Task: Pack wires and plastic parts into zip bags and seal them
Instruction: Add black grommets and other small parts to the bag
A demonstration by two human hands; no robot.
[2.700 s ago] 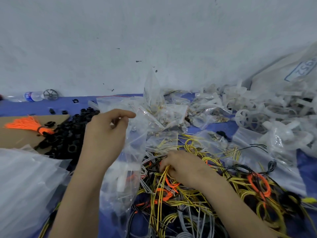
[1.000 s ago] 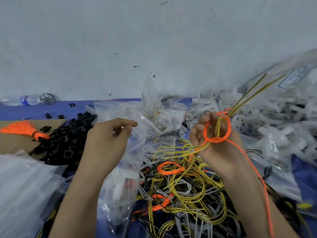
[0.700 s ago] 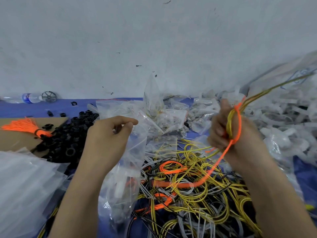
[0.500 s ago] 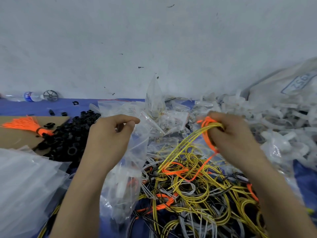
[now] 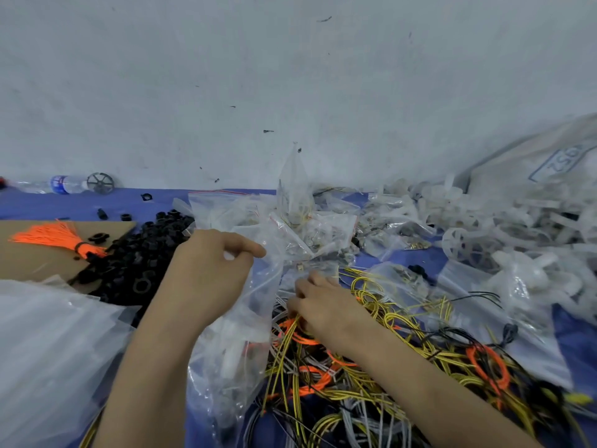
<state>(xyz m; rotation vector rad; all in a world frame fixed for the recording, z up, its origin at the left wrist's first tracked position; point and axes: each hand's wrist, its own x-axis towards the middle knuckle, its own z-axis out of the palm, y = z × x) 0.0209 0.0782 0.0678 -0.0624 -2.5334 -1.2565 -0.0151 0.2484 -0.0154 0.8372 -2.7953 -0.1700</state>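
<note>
Head view: the left hand (image 5: 210, 273) pinched the rim of a clear zip bag (image 5: 239, 344), holding it up over the blue surface (image 5: 64, 205), while the right hand (image 5: 323, 305) gripped yellow and orange wires (image 5: 289, 344) in the tangle beside it. Coiling the bundle tight first would likely ease entry.

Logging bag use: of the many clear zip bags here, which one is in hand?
The zip bag hanging beside the wires, pinched at its top by the left hand; the other bags lie loose farther back.
</note>
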